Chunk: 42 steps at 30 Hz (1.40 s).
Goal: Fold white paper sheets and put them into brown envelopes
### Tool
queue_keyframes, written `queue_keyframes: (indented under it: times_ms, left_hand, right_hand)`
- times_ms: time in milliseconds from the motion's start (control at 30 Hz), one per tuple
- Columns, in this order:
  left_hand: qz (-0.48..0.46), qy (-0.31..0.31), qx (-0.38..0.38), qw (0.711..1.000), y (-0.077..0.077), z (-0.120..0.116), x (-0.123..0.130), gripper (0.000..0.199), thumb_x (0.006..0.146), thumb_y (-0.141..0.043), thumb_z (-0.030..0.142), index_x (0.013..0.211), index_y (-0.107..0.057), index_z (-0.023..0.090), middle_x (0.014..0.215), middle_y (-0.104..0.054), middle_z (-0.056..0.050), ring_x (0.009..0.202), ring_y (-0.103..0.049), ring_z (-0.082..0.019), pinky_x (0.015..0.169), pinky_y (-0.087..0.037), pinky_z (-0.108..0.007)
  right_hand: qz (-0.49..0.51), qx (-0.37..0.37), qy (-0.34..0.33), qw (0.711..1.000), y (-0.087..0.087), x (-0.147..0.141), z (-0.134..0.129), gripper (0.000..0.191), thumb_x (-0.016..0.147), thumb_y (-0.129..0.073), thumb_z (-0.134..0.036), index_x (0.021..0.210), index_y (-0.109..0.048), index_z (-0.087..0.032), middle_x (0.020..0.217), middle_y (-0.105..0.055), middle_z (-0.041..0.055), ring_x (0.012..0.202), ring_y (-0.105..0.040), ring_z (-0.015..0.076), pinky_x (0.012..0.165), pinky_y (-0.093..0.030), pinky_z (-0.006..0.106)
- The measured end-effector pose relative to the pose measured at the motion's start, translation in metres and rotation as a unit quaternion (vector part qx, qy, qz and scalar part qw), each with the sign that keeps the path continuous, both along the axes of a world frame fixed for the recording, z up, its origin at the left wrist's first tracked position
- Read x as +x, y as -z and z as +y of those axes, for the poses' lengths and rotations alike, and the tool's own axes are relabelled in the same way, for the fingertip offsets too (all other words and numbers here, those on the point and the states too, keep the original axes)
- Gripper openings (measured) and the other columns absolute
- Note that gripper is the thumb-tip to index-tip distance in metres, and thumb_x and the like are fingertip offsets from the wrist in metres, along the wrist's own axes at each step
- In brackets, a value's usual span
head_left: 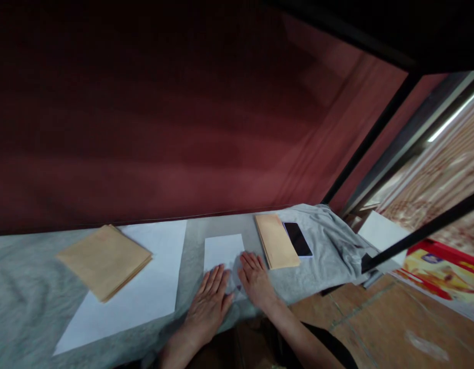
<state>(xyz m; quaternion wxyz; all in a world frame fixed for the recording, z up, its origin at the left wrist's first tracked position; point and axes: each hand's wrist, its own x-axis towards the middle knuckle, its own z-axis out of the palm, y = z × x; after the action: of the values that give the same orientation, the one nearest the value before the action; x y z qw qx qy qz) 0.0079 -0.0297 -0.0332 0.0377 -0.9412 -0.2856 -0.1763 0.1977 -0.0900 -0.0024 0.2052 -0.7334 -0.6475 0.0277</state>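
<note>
A small white sheet of paper (223, 248) lies on the grey cloth between and beneath my hands. My left hand (209, 302) rests flat on its near left part, fingers stretched out. On its right edge lies my right hand (255, 279), also flat with the fingers extended. Neither hand grips anything. Just right of my right hand is a stack of brown envelopes (277, 242). To the left, a second stack of brown envelopes (106, 261) sits partly on a large white sheet (156, 277).
A dark phone (297, 239) lies right of the envelopes. The grey cloth (321, 266) covers the narrow table, which backs onto a dark red panel (183, 169). Black frame bars (375, 136) stand at right, with a red and yellow box (444, 277) on the tiled floor.
</note>
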Motion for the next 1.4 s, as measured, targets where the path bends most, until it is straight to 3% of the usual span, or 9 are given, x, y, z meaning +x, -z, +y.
queue_keyframes:
  times_ms: [67,233,600,833,1000,1133,1233,1400]
  left_hand:
    - [-0.001,0.019,0.002,1.0,-0.001,0.001,0.012,0.057,0.1,-0.043,0.037,0.152,-0.042,0.014,0.158,-0.043,-0.016,0.146,-0.041,-0.027,0.119,-0.036,-0.048]
    - [-0.002,0.07,0.012,0.997,-0.004,0.001,0.028,0.062,0.095,-0.046,0.024,0.155,-0.035,0.014,0.156,-0.046,-0.015,0.146,-0.042,-0.026,0.12,-0.034,-0.047]
    - [-0.027,-0.052,0.027,0.998,-0.007,0.009,-0.009,0.074,0.1,-0.041,0.055,0.157,-0.031,0.009,0.157,-0.043,-0.019,0.146,-0.042,-0.029,0.117,-0.038,-0.045]
    - [-0.035,-0.093,0.03,0.995,-0.003,0.008,-0.026,0.08,0.098,-0.039,0.062,0.155,-0.035,0.005,0.154,-0.046,-0.022,0.142,-0.046,-0.035,0.114,-0.038,-0.052]
    - [-0.054,-0.118,0.039,0.991,-0.012,0.005,-0.025,0.083,0.099,-0.037,0.062,0.156,-0.031,0.003,0.152,-0.047,-0.026,0.14,-0.048,-0.038,0.112,-0.04,-0.055]
    - [-0.055,-0.054,0.028,0.997,-0.021,-0.006,-0.018,0.077,0.1,-0.041,0.055,0.159,-0.025,0.009,0.157,-0.043,-0.021,0.144,-0.043,-0.033,0.116,-0.038,-0.051]
    - [-0.04,0.004,0.007,0.999,-0.018,-0.015,-0.016,0.076,0.1,-0.043,0.054,0.16,-0.021,0.014,0.159,-0.041,-0.017,0.145,-0.043,-0.03,0.116,-0.038,-0.049]
    - [0.004,0.02,-0.004,1.0,-0.011,-0.018,-0.021,0.078,0.098,-0.041,0.062,0.16,-0.023,0.017,0.159,-0.041,-0.016,0.145,-0.043,-0.03,0.116,-0.037,-0.049]
  right_hand:
    - [0.021,0.009,-0.026,0.999,0.0,-0.007,0.008,0.049,0.108,-0.032,-0.031,0.149,-0.048,-0.011,0.156,-0.046,0.0111,0.148,-0.038,0.0221,0.122,-0.033,0.045]
    - [0.017,0.016,-0.091,0.996,0.005,-0.011,0.014,0.055,0.108,-0.033,-0.044,0.155,-0.038,-0.016,0.162,-0.036,0.0088,0.15,-0.034,0.0215,0.123,-0.033,0.042]
    - [-0.078,0.055,-0.071,0.993,0.018,0.019,-0.009,0.061,0.105,-0.043,-0.041,0.157,-0.032,-0.01,0.16,-0.038,0.0136,0.149,-0.035,0.0242,0.122,-0.033,0.045]
    - [-0.094,0.03,-0.066,0.993,0.023,0.026,-0.013,0.064,0.105,-0.041,-0.043,0.158,-0.029,-0.01,0.16,-0.037,0.0165,0.149,-0.035,0.0275,0.121,-0.035,0.049]
    - [-0.108,0.058,-0.029,0.992,0.025,0.014,-0.014,0.065,0.105,-0.041,-0.045,0.157,-0.03,-0.007,0.159,-0.039,0.0192,0.148,-0.036,0.0295,0.12,-0.034,0.05]
    - [-0.117,0.081,-0.083,0.986,0.023,-0.004,-0.019,0.064,0.104,-0.044,-0.04,0.157,-0.03,-0.007,0.16,-0.038,0.0167,0.149,-0.034,0.0271,0.122,-0.034,0.048]
    - [-0.117,0.073,-0.122,0.983,0.021,-0.011,-0.024,0.065,0.102,-0.049,-0.039,0.157,-0.031,-0.01,0.161,-0.037,0.0147,0.149,-0.035,0.0254,0.123,-0.033,0.046]
    - [-0.1,0.062,-0.109,0.987,0.016,0.002,-0.029,0.066,0.101,-0.051,-0.038,0.156,-0.032,-0.007,0.159,-0.039,0.0188,0.148,-0.037,0.028,0.12,-0.038,0.048]
